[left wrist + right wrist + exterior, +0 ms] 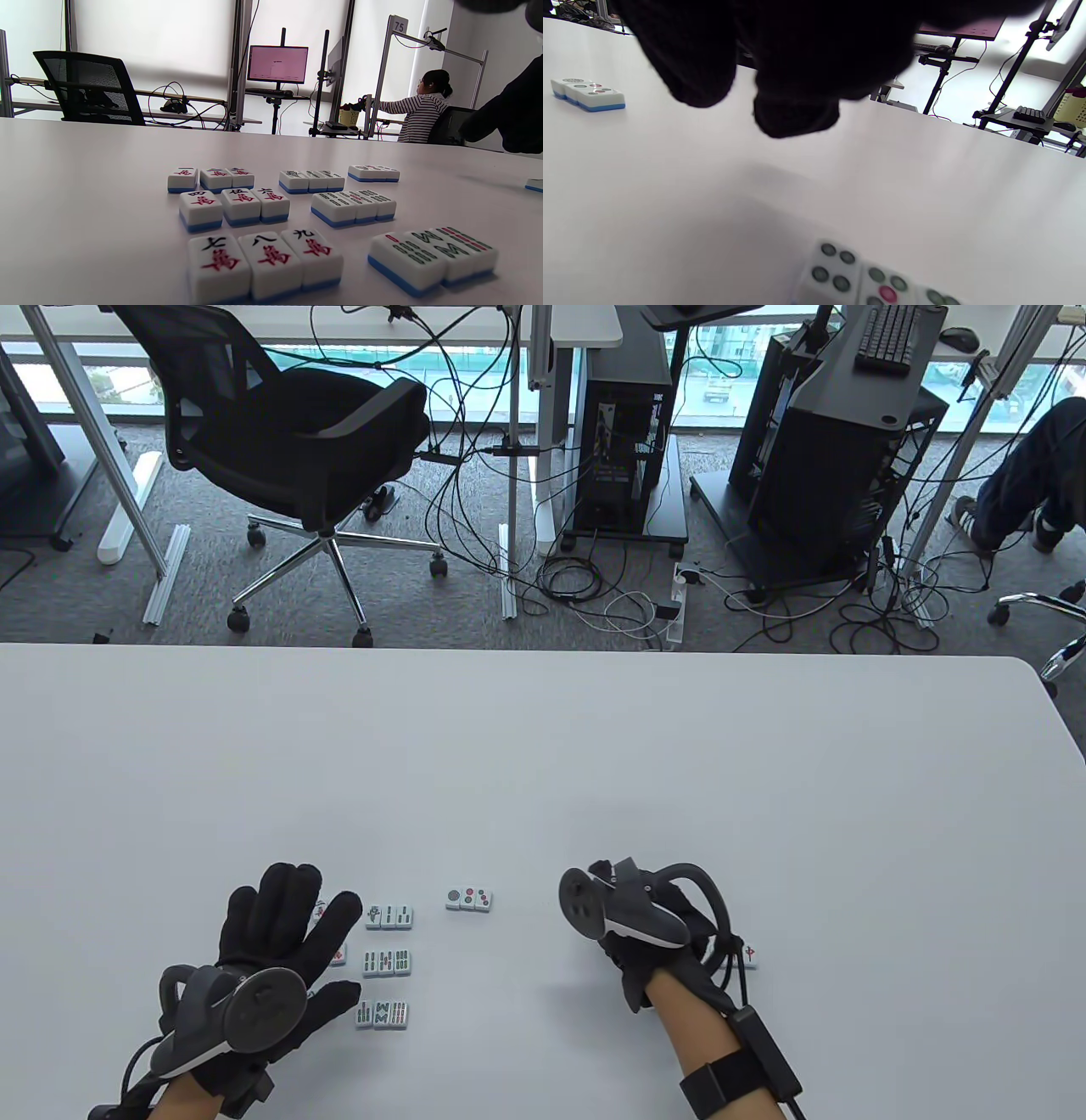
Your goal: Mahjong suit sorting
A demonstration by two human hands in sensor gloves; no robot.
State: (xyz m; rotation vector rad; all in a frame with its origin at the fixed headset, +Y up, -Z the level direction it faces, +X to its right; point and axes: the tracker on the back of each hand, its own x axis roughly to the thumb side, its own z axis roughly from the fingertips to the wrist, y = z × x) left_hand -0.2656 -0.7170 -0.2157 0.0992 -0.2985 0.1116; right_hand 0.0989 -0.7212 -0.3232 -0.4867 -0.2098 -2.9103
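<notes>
My left hand (310, 937) lies open with fingers spread over the red character tiles, which show as three rows in the left wrist view (234, 205). Three rows of bamboo tiles (387, 961) lie just right of it, also in the left wrist view (353, 205). A row of three dot tiles (469, 898) lies further right and shows in the right wrist view (587, 95). My right hand (632, 916) hovers with its fingers (793, 114) curled down, holding nothing. More dot tiles (857, 279) lie on the table under its wrist.
A single tile with a red character (749, 954) lies just right of my right hand. The white table (543, 763) stretches far ahead. The table's far edge gives onto chairs, cables and computer racks on the floor.
</notes>
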